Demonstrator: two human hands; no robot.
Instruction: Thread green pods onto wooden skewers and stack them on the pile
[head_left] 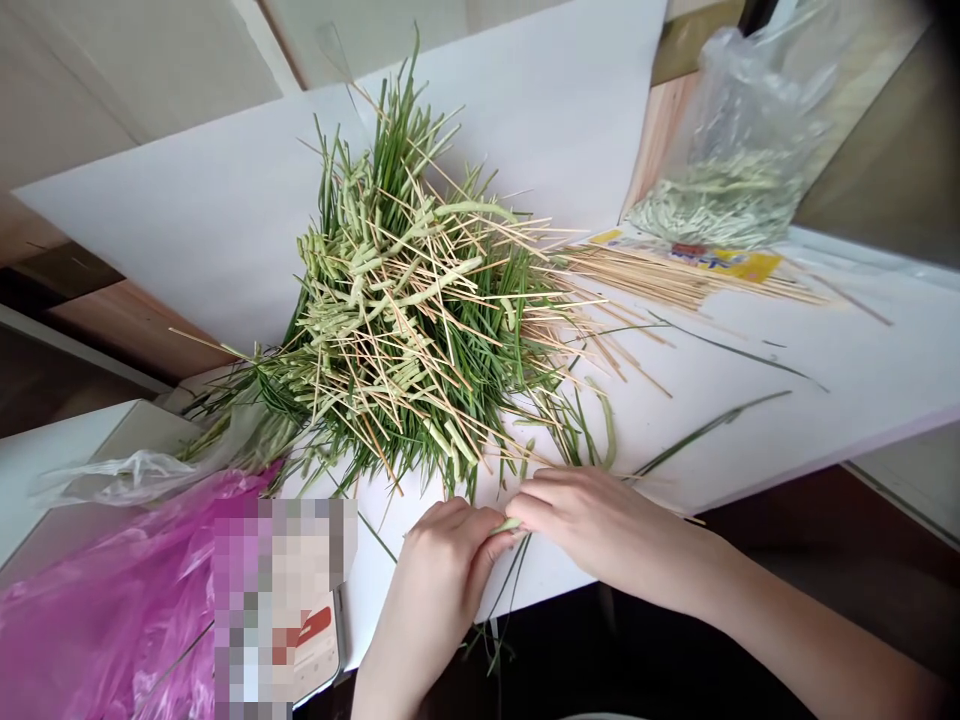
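Note:
My left hand [442, 560] and my right hand [592, 515] meet at the near edge of a white sheet [750, 400]. Both pinch a small pale green stalk piece [508, 524] between their fingertips. Thin green strands [510, 580] trail down from it over the edge. Just beyond my hands lies a big heap of green stalks threaded on thin wooden skewers [405, 300].
Loose bare skewers [675, 280] lie to the right, beside a yellow-labelled wrapper [720, 260]. A clear plastic bag of green stalks [727, 180] stands at the back right. A pink plastic bag [112, 600] and a phone [315, 640] lie at the near left.

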